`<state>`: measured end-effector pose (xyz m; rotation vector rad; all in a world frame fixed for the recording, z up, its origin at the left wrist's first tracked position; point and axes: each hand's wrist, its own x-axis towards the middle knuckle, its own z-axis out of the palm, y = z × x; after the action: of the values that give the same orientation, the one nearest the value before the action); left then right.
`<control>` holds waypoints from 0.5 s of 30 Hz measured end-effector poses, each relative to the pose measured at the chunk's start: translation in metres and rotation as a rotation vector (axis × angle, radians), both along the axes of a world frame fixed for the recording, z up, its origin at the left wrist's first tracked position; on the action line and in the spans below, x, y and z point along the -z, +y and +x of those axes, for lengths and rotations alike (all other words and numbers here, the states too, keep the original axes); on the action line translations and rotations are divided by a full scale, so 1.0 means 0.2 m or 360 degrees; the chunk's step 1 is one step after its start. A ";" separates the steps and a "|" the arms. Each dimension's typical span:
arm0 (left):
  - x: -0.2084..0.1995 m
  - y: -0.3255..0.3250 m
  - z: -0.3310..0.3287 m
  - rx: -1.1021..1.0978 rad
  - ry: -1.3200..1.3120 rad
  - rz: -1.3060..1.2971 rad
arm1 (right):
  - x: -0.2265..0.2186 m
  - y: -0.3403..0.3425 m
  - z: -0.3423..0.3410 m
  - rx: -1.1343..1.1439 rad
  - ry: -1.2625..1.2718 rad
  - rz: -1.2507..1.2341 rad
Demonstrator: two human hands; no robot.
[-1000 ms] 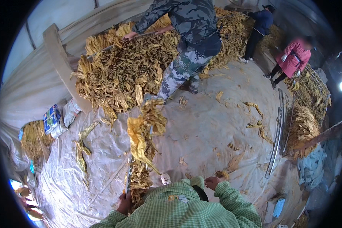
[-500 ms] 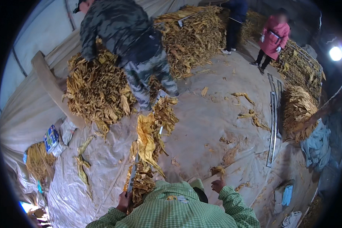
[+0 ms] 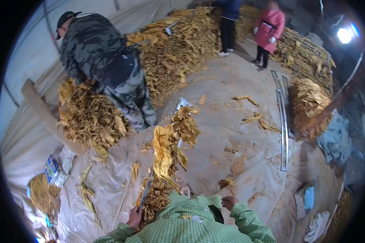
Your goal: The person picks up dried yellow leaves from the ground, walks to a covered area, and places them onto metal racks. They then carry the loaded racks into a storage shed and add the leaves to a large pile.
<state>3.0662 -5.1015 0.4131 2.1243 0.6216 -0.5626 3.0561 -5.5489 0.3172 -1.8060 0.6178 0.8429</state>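
Note:
My left hand (image 3: pixel 134 218) is closed around the near end of a long metal rack bar (image 3: pixel 146 187) at the lower middle. Dried yellow-brown tobacco leaves (image 3: pixel 162 152) hang bunched along the bar and hide much of it. One large, lighter leaf droops over the near part. The bar's bare metal far end (image 3: pixel 182 103) sticks out past the leaves. My right hand (image 3: pixel 230 202) is at my right side in front of my green checked sleeve, holding nothing, its fingers loosely bent and partly apart.
At the left, a person in camouflage (image 3: pixel 97 52) bends over a leaf pile (image 3: pixel 91 113). Two people stand at the back beside a long leaf stack (image 3: pixel 170 56). Metal rails (image 3: pixel 282 129) lie on the plastic-covered floor at right, near a leaf bundle (image 3: pixel 310 103).
The far end of the loaded bar has swung to the right over the floor, my left hand still on it. The camouflaged person has shifted left. My view has turned slightly right.

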 end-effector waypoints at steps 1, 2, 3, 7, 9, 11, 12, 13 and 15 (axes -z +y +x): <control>0.01 -0.02 0.03 0.0002 0.0154 0.0136 | 0.03 0.01 -0.01 -0.0056 -0.0017 -0.0026; 0.02 -0.03 0.09 0.0047 0.0160 0.0140 | 0.04 -0.01 -0.01 -0.0080 -0.0047 -0.0075; 0.04 -0.05 0.12 0.0071 0.0159 0.0135 | 0.07 -0.04 -0.02 -0.0279 -0.0114 -0.0181; 0.10 -0.06 0.26 0.0074 0.0254 -0.0054 | -0.01 -0.07 0.01 -0.0146 -0.0045 -0.0151; 0.10 -0.06 0.32 0.0011 0.0409 -0.0132 | -0.03 -0.08 0.04 0.0030 -0.0008 -0.0157; 0.17 -0.06 0.35 0.0089 0.0279 -0.0054 | -0.03 -0.10 0.05 0.0067 -0.0052 -0.0205; 0.18 -0.07 0.37 0.0127 0.0211 -0.0013 | 0.00 -0.13 0.04 0.0138 -0.0061 -0.0189; 0.20 -0.10 0.39 0.0149 0.0203 -0.0016 | 0.04 -0.16 0.01 0.0207 -0.0070 -0.0175; 0.15 -0.18 0.47 0.0193 0.0207 0.0016 | 0.05 -0.17 0.01 0.0365 0.0040 -0.0140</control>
<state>3.1606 -5.1384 0.3835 2.1577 0.5705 -0.7707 3.0579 -5.5835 0.3081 -1.7643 0.8714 0.6930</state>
